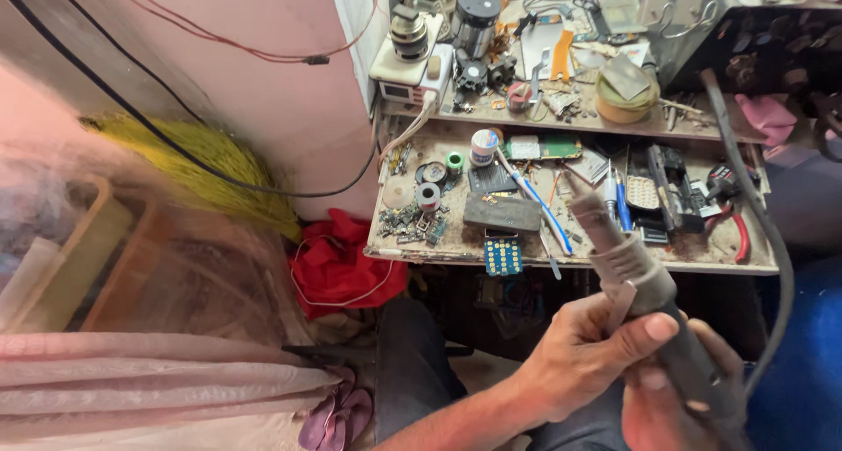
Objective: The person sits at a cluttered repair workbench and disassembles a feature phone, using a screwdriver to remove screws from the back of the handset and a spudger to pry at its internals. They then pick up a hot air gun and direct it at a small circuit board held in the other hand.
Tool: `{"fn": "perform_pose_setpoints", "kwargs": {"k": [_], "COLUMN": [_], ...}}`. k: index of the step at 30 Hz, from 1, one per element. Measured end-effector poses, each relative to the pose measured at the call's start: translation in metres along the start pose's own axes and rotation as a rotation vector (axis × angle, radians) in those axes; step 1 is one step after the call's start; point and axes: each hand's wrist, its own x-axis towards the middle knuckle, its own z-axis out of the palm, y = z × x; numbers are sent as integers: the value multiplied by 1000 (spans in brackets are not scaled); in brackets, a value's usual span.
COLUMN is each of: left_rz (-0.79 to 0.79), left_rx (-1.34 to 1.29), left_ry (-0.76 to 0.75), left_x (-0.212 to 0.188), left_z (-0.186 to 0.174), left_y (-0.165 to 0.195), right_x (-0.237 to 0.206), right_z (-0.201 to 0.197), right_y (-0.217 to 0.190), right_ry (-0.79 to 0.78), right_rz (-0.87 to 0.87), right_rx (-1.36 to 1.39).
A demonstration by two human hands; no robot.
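Together both hands (614, 363) grip cylindrical grey hot-air handpiece (636, 276)

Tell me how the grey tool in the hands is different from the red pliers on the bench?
The grey tool is thick, with a long dark hose at its back; the red pliers are thin, with two handles and no hose. Both hands, the left hand and the right hand, hold the grey tool up, while the red pliers lie flat, untouched, on the bench.
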Motion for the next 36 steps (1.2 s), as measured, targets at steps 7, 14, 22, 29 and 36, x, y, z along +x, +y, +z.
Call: {"fn": "perform_pose_setpoints", "kwargs": {"k": [7, 14, 22, 29, 36], "left_rz": [58, 320, 344, 323, 385], "left_rx": [332, 499, 431, 564, 758], "left_ry": [97, 483, 450, 371, 352], "left_x": [-37, -75, -63, -42, -42], "left_z": [-49, -127, -162, -166, -161], "left_y": [16, 56, 77, 67, 63], "right_x": [44, 106, 132, 137, 139], "right_z": [24, 84, 123, 128, 123], "right_y": [-37, -48, -30, -22, -10], "right_ry": [-31, -137, -285, -324, -331], "right_rz": [-221, -186, -207, -199, -214], "right_rx": [-188, -202, -448, -587, -703]}}
